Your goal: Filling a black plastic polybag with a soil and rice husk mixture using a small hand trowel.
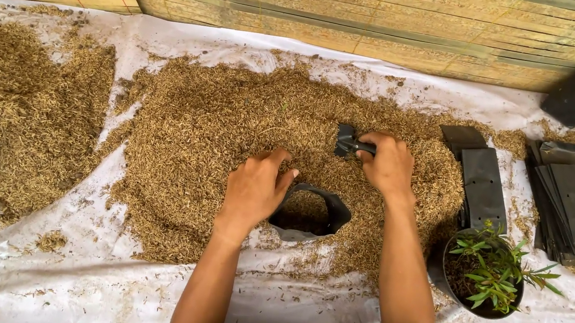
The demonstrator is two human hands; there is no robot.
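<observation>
Left hand [254,188] holding open black grow bag [306,214], right hand [388,164] gripping small black scoop [346,140], rice-husk pile [209,136]

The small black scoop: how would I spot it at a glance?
Find the big husk pile on the white sheet. Near its middle, the right hand grips the black scoop, just above the open black bag. Unlike the flat bags to the right, it is rigid and handled.

Black grow bag [306,216]: open, part-filled with husk, upright at the pile's near edge. Black scoop [346,141]: just beyond it.
</observation>
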